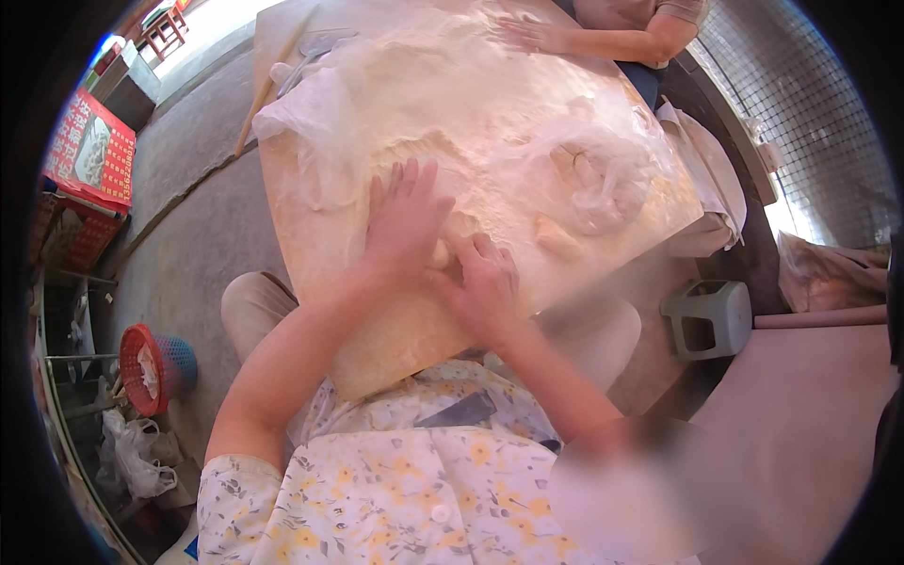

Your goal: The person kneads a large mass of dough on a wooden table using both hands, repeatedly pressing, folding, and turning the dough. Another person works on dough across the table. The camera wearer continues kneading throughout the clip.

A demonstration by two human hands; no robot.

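A floured wooden board (395,346) lies before me, its near corner at my lap. My left hand (408,215) rests palm down on the flour, fingers stretched forward and holding nothing I can see. Close beside it, my right hand (486,282) has its thumb and bent fingers around a small piece of dough (443,254). The hands partly cover that dough. Right of them sits another dough piece (558,237). Farther back, a crumpled clear plastic bag (614,191) surrounds a larger lump of dough (578,164).
A co-worker's hand (526,34) touches the far flour. Plastic sheeting (311,120) and a long wooden rolling pin (272,81) lie along the board's left side. On the floor stand a red-and-blue basket (176,364) at left and a plastic stool (710,318) at right.
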